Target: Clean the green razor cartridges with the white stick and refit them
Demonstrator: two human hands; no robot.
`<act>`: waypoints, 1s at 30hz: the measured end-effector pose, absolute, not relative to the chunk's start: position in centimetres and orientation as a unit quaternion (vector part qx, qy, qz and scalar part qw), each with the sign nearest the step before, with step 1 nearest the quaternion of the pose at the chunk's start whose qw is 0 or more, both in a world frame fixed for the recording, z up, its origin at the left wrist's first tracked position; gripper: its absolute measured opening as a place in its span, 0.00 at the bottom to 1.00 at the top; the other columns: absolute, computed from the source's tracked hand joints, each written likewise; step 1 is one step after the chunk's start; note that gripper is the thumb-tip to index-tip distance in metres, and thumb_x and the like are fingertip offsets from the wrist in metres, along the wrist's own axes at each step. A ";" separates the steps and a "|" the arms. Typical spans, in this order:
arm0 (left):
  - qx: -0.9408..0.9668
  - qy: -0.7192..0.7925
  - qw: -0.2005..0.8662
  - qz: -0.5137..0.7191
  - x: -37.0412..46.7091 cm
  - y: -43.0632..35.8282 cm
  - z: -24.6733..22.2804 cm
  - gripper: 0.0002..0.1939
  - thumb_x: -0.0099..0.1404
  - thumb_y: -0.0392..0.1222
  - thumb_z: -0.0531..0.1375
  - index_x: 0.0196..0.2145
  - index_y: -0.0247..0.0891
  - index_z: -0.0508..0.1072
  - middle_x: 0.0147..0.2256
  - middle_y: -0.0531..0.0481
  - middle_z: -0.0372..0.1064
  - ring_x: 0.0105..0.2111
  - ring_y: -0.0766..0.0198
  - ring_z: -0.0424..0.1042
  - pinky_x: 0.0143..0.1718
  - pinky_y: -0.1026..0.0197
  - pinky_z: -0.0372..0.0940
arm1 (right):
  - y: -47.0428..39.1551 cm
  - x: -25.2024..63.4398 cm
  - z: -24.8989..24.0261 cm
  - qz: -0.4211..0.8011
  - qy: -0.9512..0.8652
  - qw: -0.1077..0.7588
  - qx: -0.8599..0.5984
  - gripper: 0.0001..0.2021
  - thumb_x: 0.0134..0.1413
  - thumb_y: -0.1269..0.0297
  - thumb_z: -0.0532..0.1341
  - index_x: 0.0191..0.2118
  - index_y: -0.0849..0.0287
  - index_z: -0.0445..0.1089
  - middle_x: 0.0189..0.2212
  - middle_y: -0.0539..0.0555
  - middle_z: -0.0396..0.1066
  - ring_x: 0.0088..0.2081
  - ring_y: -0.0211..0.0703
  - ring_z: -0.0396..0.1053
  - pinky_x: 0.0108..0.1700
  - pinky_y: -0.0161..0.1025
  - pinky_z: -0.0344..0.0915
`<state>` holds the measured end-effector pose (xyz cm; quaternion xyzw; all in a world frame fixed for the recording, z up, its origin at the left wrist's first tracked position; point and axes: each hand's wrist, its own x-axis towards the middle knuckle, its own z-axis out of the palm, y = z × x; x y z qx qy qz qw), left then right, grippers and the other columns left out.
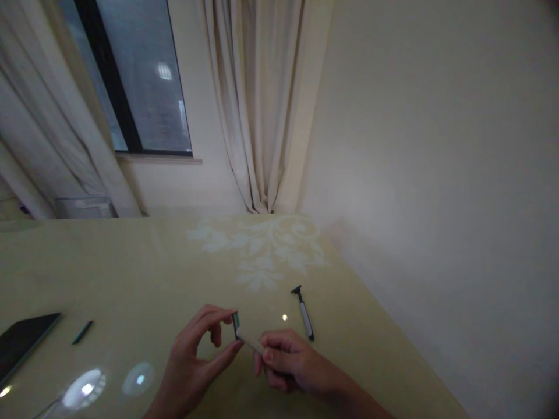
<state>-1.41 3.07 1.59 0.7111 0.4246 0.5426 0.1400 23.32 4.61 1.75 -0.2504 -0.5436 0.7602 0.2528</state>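
My left hand (192, 349) pinches a small razor cartridge (236, 326) by its two ends, between thumb and fingertips, holding it upright above the table. Closed around a pale, slim stick-like tool (252, 342) is my right hand (290, 361); the tool's whitish tip meets the cartridge's face, and its exact kind is unclear. Just beyond my right hand lies a razor handle (304, 311), grey and black, with its dark head end pointing away from me. A second dark green strip, looking like another razor cartridge (82, 332), rests on the table to the left.
A dark flat panel (26, 340) lies at the left edge of the glossy yellowish table (131, 279). The wall (428, 174) runs along the table's right side. Curtains (257, 105) and a window (144, 75) stand behind the far edge.
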 end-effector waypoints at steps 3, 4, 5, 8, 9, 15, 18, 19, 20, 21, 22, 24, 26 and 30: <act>0.713 0.424 0.143 0.539 -1.4 2.9 1.6 0.16 0.65 0.41 0.71 0.51 0.44 0.80 0.35 0.51 0.76 0.28 0.63 0.76 0.35 0.61 0.74 | 4.6 23.3 1.4 0.762 -0.529 0.276 -0.251 0.26 0.62 0.39 0.68 0.38 0.63 0.73 0.17 0.41 0.60 0.17 0.28 0.50 0.20 0.30 0.45; 0.714 0.424 0.146 0.537 -1.4 2.8 1.6 0.17 0.65 0.41 0.71 0.51 0.44 0.80 0.35 0.51 0.76 0.29 0.63 0.76 0.35 0.60 0.74 | 4.5 23.3 1.4 0.762 -0.525 0.282 -0.254 0.26 0.62 0.39 0.68 0.38 0.63 0.73 0.17 0.41 0.59 0.17 0.28 0.49 0.19 0.30 0.44; 0.715 0.423 0.150 0.536 -1.4 2.7 1.7 0.17 0.65 0.41 0.71 0.51 0.44 0.80 0.34 0.52 0.75 0.29 0.63 0.76 0.35 0.60 0.74 | 4.5 23.4 1.4 0.762 -0.523 0.283 -0.257 0.26 0.62 0.40 0.68 0.37 0.63 0.73 0.17 0.40 0.58 0.16 0.28 0.49 0.19 0.30 0.44; 0.718 0.418 0.158 0.534 -1.4 2.5 1.9 0.17 0.65 0.40 0.71 0.52 0.45 0.79 0.34 0.52 0.74 0.30 0.63 0.75 0.36 0.61 0.73 | 4.6 23.5 1.7 0.763 -0.526 0.278 -0.251 0.26 0.62 0.41 0.68 0.37 0.64 0.74 0.16 0.40 0.59 0.16 0.28 0.49 0.19 0.30 0.45; 0.719 0.415 0.160 0.534 -1.3 2.4 2.0 0.17 0.66 0.40 0.71 0.52 0.45 0.79 0.34 0.52 0.74 0.30 0.63 0.75 0.36 0.61 0.73 | 4.6 23.5 1.8 0.764 -0.525 0.281 -0.249 0.25 0.63 0.41 0.68 0.37 0.64 0.74 0.15 0.40 0.59 0.15 0.28 0.49 0.19 0.30 0.45; 0.717 0.410 0.198 0.528 -1.0 2.4 1.7 0.19 0.65 0.38 0.72 0.53 0.45 0.78 0.33 0.53 0.72 0.32 0.63 0.74 0.37 0.61 0.71 | 4.8 23.9 2.0 0.748 -0.534 0.286 -0.273 0.24 0.66 0.42 0.66 0.39 0.64 0.75 0.16 0.41 0.59 0.15 0.29 0.50 0.19 0.30 0.45; 0.713 0.409 0.204 0.531 -0.9 2.3 1.6 0.19 0.66 0.38 0.71 0.54 0.44 0.78 0.33 0.53 0.72 0.32 0.62 0.74 0.37 0.60 0.71 | 4.6 24.0 2.2 0.746 -0.540 0.283 -0.267 0.24 0.67 0.43 0.64 0.39 0.64 0.75 0.16 0.41 0.59 0.15 0.29 0.51 0.19 0.30 0.45; 0.713 0.411 0.203 0.530 -0.9 2.3 1.6 0.19 0.66 0.38 0.71 0.54 0.44 0.78 0.33 0.53 0.72 0.32 0.62 0.74 0.37 0.60 0.71 | 4.5 24.1 2.3 0.745 -0.537 0.290 -0.269 0.24 0.67 0.43 0.64 0.39 0.64 0.75 0.16 0.40 0.58 0.16 0.29 0.50 0.19 0.30 0.45; 0.714 0.413 0.201 0.528 -0.9 2.2 1.6 0.19 0.66 0.39 0.71 0.54 0.44 0.78 0.33 0.53 0.72 0.32 0.62 0.74 0.37 0.60 0.71 | 4.4 24.0 2.4 0.743 -0.537 0.294 -0.270 0.23 0.68 0.43 0.64 0.39 0.64 0.75 0.16 0.40 0.58 0.16 0.29 0.50 0.19 0.30 0.45; 0.716 0.412 0.199 0.527 -0.9 2.2 1.6 0.19 0.66 0.39 0.71 0.54 0.44 0.78 0.34 0.53 0.72 0.32 0.62 0.74 0.37 0.60 0.71 | 4.3 24.0 2.5 0.741 -0.540 0.295 -0.270 0.23 0.68 0.43 0.64 0.40 0.64 0.75 0.16 0.40 0.58 0.16 0.29 0.50 0.19 0.30 0.45; 0.718 0.411 0.198 0.526 -0.9 2.2 1.6 0.19 0.66 0.39 0.71 0.54 0.44 0.78 0.34 0.52 0.71 0.32 0.62 0.74 0.36 0.60 0.71 | 4.2 24.0 2.6 0.740 -0.544 0.292 -0.269 0.24 0.68 0.43 0.64 0.40 0.64 0.75 0.16 0.40 0.58 0.16 0.29 0.50 0.20 0.30 0.46; 0.721 0.405 0.199 0.526 -0.9 2.1 1.6 0.19 0.66 0.39 0.71 0.54 0.44 0.78 0.35 0.52 0.71 0.32 0.63 0.73 0.36 0.60 0.71 | 4.1 24.0 2.6 0.741 -0.556 0.274 -0.259 0.24 0.68 0.43 0.64 0.40 0.64 0.76 0.16 0.41 0.59 0.17 0.29 0.51 0.20 0.30 0.47; 0.720 0.403 0.202 0.528 -0.9 2.2 1.6 0.19 0.67 0.39 0.71 0.54 0.44 0.78 0.34 0.52 0.71 0.32 0.63 0.73 0.35 0.61 0.70 | 4.1 24.0 2.7 0.741 -0.555 0.277 -0.257 0.23 0.68 0.44 0.64 0.39 0.64 0.76 0.17 0.41 0.59 0.17 0.29 0.51 0.21 0.30 0.47; 0.715 0.401 0.215 0.531 -0.7 2.2 1.7 0.19 0.66 0.38 0.72 0.53 0.44 0.79 0.33 0.52 0.72 0.32 0.63 0.73 0.36 0.61 0.71 | 4.1 23.9 2.8 0.741 -0.540 0.298 -0.266 0.22 0.69 0.45 0.64 0.39 0.64 0.76 0.17 0.41 0.57 0.17 0.29 0.49 0.20 0.30 0.45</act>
